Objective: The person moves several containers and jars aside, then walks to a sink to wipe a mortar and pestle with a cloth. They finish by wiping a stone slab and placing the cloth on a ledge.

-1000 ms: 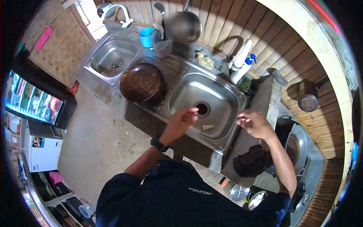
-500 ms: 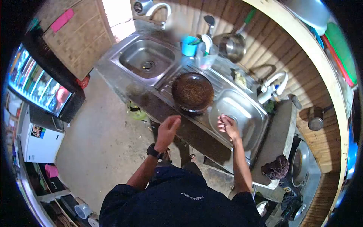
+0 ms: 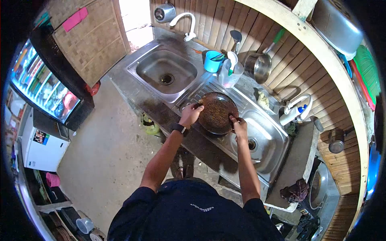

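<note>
A dark brown, round, shiny dish [image 3: 217,114] is on the ribbed steel drainboard between two sink basins. My left hand [image 3: 190,115] grips its left rim, thumb on the upper side. On the opposite edge, my right hand [image 3: 240,127] pinches the rim near the right basin [image 3: 267,138]. A darker curved edge shows beneath the dish on the near side. The undersides of my fingers are hidden by the dish.
Behind the dish stand a blue cup [image 3: 213,61] and a clear container [image 3: 230,75] with utensils. The left basin [image 3: 167,76] has a white faucet [image 3: 189,26] behind it. A saucepan [image 3: 258,67] hangs on the wall. A dark cloth [image 3: 294,190] lies at the counter's right end.
Both hands have moved forward from the air in front of the counter and taken hold of the dish's rim at opposite sides. The camera view has shifted slightly.
</note>
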A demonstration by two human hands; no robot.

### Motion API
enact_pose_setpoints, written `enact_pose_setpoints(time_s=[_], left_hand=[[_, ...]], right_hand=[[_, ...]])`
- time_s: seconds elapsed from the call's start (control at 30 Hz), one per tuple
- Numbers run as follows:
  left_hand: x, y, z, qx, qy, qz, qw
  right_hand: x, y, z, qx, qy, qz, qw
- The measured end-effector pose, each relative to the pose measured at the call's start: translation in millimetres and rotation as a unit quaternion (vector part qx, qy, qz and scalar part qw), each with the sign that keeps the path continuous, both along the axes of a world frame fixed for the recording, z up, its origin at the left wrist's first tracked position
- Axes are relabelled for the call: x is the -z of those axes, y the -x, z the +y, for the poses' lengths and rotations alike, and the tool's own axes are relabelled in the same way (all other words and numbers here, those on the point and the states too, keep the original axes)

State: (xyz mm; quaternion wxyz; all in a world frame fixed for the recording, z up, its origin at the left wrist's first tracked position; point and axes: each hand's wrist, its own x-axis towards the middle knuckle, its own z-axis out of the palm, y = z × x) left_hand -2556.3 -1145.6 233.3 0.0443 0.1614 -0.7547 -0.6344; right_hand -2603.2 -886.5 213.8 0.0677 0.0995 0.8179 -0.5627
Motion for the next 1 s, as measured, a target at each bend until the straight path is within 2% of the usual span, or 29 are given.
enact_pose_setpoints(time_s=[0.07, 0.17, 0.23, 0.37, 0.47, 0.57, 0.67, 0.7, 0.73, 0.77, 0.83, 0.93, 1.0], left_hand=[[16, 6, -2, -0.002, 0.061, 0.001, 0.998], [9, 4, 3, -0.018, -0.013, -0.029, 0.999], [15, 6, 5, -0.045, -0.068, -0.015, 0.997], [17, 9, 11, -0.065, -0.177, 0.002, 0.982], [27, 11, 17, -0.072, -0.144, 0.012, 0.987], [18, 5, 30, -0.118, -0.12, 0.017, 0.986], [4, -2, 44, -0.174, -0.09, 0.023, 0.98], [-15, -7, 48, -0.191, -0.074, 0.012, 0.979], [-25, -10, 50, -0.208, -0.058, 0.001, 0.977], [3, -2, 49, -0.199, -0.081, 0.016, 0.977], [4, -3, 53, -0.237, -0.01, 0.043, 0.971], [11, -4, 57, -0.242, 0.038, 0.086, 0.966], [23, 1, 57, -0.226, 0.022, 0.114, 0.967]], right_hand=[[2, -6, -7, 0.028, 0.048, 0.027, 0.998], [23, 0, -2, 0.048, 0.116, 0.013, 0.992], [12, 0, -6, 0.036, 0.131, -0.01, 0.991], [5, -12, -22, 0.033, 0.166, 0.093, 0.981], [20, -6, -18, 0.06, -0.002, 0.097, 0.993], [45, 4, -17, 0.087, 0.029, 0.132, 0.987], [35, 0, -28, 0.103, 0.177, 0.191, 0.96], [14, -6, -36, 0.133, 0.08, 0.204, 0.967], [16, -3, -38, 0.131, 0.051, 0.219, 0.966], [20, 0, -38, 0.13, 0.022, 0.234, 0.963], [23, 4, -41, 0.153, -0.021, 0.257, 0.954], [13, 8, -40, 0.079, 0.153, 0.281, 0.944], [26, 16, -36, 0.091, 0.119, 0.273, 0.95]])
